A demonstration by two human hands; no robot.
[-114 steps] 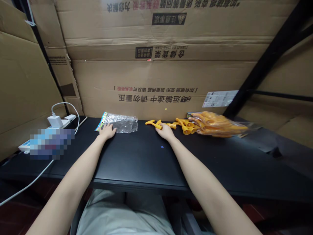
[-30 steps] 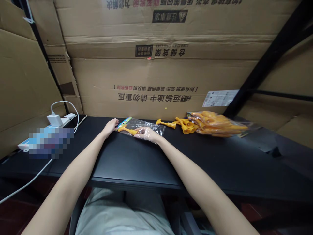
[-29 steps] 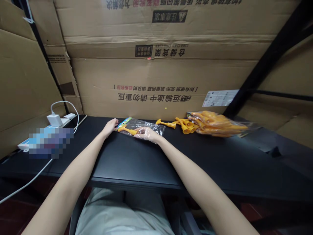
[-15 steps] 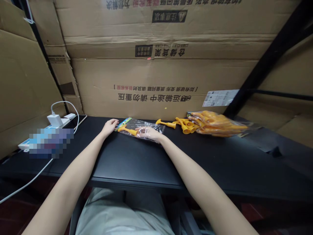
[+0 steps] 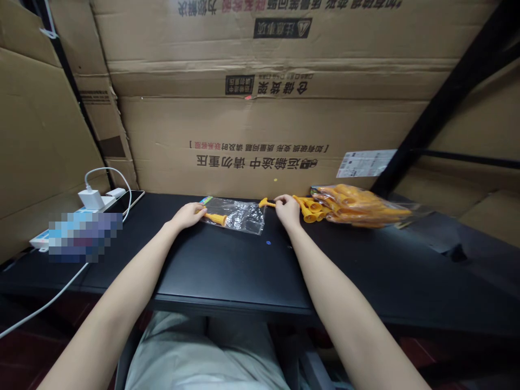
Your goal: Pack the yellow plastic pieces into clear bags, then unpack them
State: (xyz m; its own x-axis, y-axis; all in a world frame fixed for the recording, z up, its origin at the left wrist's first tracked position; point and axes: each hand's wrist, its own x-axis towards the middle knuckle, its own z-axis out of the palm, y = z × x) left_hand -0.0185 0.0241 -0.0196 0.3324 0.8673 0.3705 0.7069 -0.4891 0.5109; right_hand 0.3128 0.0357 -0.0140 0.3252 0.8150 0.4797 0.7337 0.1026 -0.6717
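Observation:
A clear plastic bag [image 5: 246, 216] with a colourful header lies flat on the black table. One yellow plastic horn-shaped piece [image 5: 216, 219] is at its left end; its narrow end is hidden by my fingers. My left hand [image 5: 189, 215] is closed on the header end of the bag. To the right of the bag, my right hand [image 5: 288, 211] pinches a second yellow horn-shaped piece [image 5: 266, 203] by its shaft. Its crosswise head points left, and the rest is covered by my hand. Several more loose yellow pieces [image 5: 311, 210] with flared ends lie just right of that hand.
A full clear bag of yellow pieces [image 5: 357, 206] rests at the back right. On the left are a power strip [image 5: 108, 201] with a white charger [image 5: 91, 199], a cable and a phone [image 5: 136, 199]. Cardboard [image 5: 260, 119] walls the back. A small blue spot [image 5: 268, 242] shows on the table [image 5: 227, 271].
My right hand has left the bag and moved right, onto the loose yellow piece. My left hand has shifted slightly right over the header. The blue spot now shows on the table.

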